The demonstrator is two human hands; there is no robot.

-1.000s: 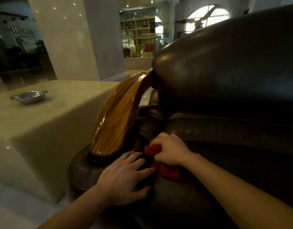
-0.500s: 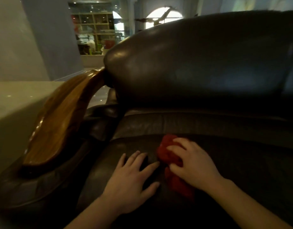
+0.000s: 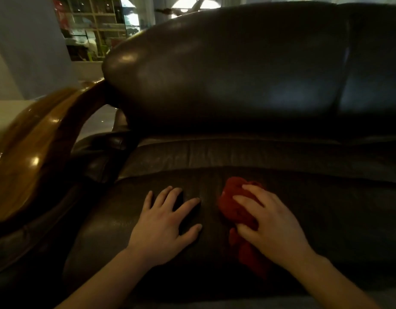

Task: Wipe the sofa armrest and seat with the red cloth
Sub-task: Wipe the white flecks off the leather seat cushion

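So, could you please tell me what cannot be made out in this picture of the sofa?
Head view only:
The red cloth: partly covered by the right hand; its full extent is hidden.
The wooden armrest: blurred, cut off by the left edge.
The seat: too dark to tell wiped from unwiped; the left hand covers a patch.
The shelves behind: contents too small and blurred.

Left hand flat, fingers spread, right hand apparently gripping red cloth

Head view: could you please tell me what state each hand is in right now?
Left hand: open, fingers spread flat on the sofa seat.
Right hand: gripping the red cloth.
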